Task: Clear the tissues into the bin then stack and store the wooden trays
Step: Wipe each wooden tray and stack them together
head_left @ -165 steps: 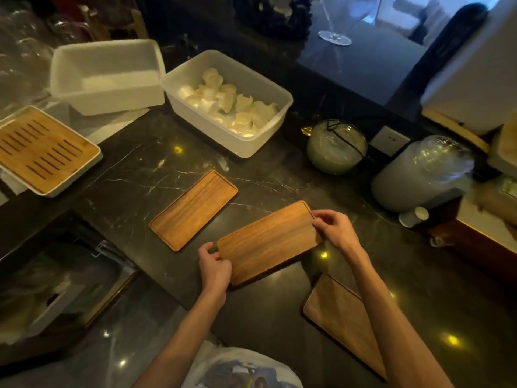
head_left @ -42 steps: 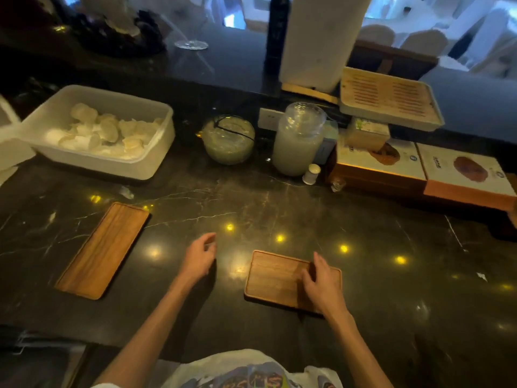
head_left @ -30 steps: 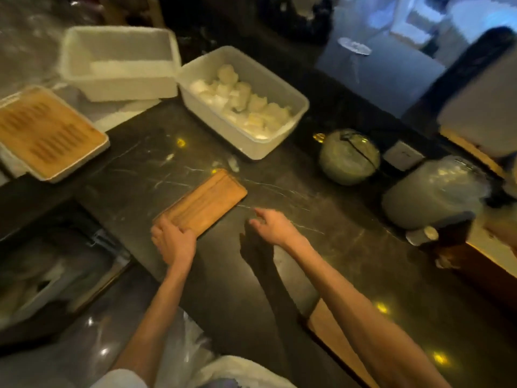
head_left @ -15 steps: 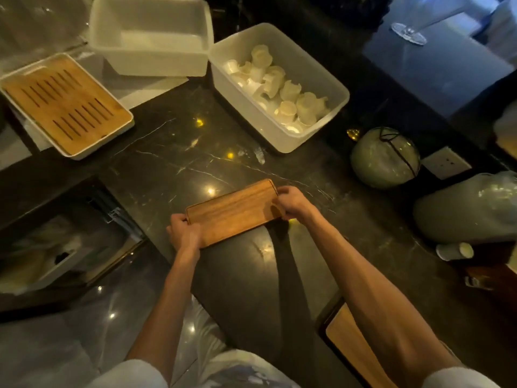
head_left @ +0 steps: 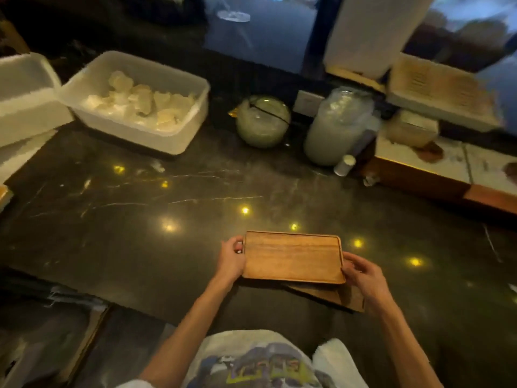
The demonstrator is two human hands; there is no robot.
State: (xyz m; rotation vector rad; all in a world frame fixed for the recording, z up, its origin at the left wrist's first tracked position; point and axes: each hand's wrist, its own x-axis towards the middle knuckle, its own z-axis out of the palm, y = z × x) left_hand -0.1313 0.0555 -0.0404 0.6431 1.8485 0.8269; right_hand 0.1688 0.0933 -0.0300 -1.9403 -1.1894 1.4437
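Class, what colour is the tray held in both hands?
Warm mid-brown wood grain on the tray, seen in the head view.

I see a rectangular wooden tray (head_left: 292, 257), rimmed, level, above a second tray (head_left: 333, 296) lying skewed on the dark bench (head_left: 140, 219).

Warm brown wooden tray (head_left: 292, 257) with fine horizontal grain. Black marbled desk (head_left: 140, 219) with thin pale veins and yellow light spots. White plastic tub (head_left: 156, 135). Pale green round jar (head_left: 263, 123). White shirt (head_left: 260, 362) with blue-grey print.

Matt wood tray (head_left: 292, 257); glossy veined stone counter (head_left: 140, 219).
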